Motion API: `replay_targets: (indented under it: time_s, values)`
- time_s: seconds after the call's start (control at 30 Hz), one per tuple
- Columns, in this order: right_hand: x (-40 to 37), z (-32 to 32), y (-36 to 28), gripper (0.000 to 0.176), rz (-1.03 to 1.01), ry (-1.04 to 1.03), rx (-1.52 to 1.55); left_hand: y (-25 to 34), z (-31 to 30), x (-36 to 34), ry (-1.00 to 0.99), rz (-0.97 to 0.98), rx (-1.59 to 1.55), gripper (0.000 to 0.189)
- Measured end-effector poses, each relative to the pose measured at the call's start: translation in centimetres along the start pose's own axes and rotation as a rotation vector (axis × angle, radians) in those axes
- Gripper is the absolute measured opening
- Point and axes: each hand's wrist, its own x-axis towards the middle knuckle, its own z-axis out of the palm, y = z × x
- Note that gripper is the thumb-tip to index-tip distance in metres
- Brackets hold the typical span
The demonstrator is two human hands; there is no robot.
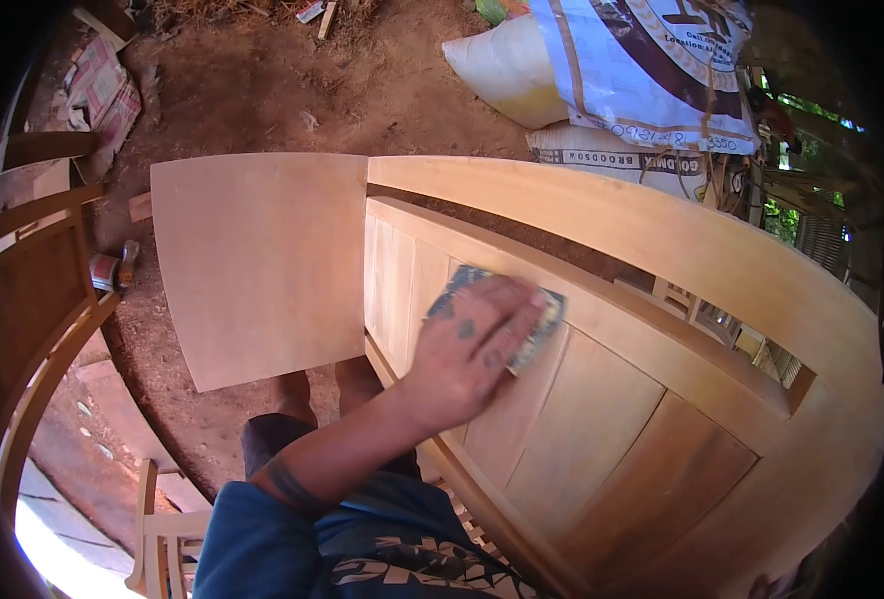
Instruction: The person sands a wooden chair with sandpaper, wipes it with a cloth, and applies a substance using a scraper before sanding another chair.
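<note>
My left hand [477,344] presses a worn sheet of sandpaper [550,311] flat against the upper part of a pale wooden panel [587,399]. Its fingers lie close together over the sheet, whose speckled, dark edges stick out around them. The panel has several upright boards within a frame, and a curved top rail [602,205] runs above it past a long slot. Joined at its left is a broad, smooth wooden end board [262,260]. At the lower right edge, a small brownish shape may be fingertips of my right hand [759,586]; it is too dark to make out.
Another curved wooden frame [37,290] stands at the far left, with a slatted wooden piece [167,544] below it. A brush-like object [127,264] lies on the dirt ground [232,90]. Printed sacks [642,75] are piled at the upper right, behind the top rail.
</note>
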Motion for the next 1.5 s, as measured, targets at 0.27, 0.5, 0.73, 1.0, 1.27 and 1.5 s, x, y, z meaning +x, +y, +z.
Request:
replay_targets:
  time_s: [0.27, 0.5, 0.73, 1.0, 1.27, 1.5]
  values:
    - [0.6, 0.7, 0.7, 0.046, -0.123, 0.036, -0.028, 0.4, -0.1, 0.0, -0.019, 0.017, 0.024, 0.055]
    - [1.5, 0.8, 0.5, 0.046, -0.316, 0.084, -0.110, 1.4, 0.0, 0.0, -0.022, 0.031, -0.028, 0.059]
    - [0.2, 1.5, 1.1, 0.048, -0.169, 0.154, -0.058, -0.1, 0.1, -0.4, -0.031, 0.023, -0.002, 0.059]
    - [0.9, 0.9, 0.8, 0.047, -0.202, 0.088, -0.051, 0.1, 0.0, -0.5, -0.027, 0.023, -0.023, 0.065]
    - [1.8, 1.4, -1.3, 0.042, -0.094, 0.086, -0.058, 0.0, 0.0, -0.6, -0.014, 0.059, -0.012, 0.059]
    - [-2.8, 0.1, 1.2, 0.042, 0.080, 0.016, -0.231, -1.1, -0.4, -1.4, -0.030, -0.015, 0.028, 0.062]
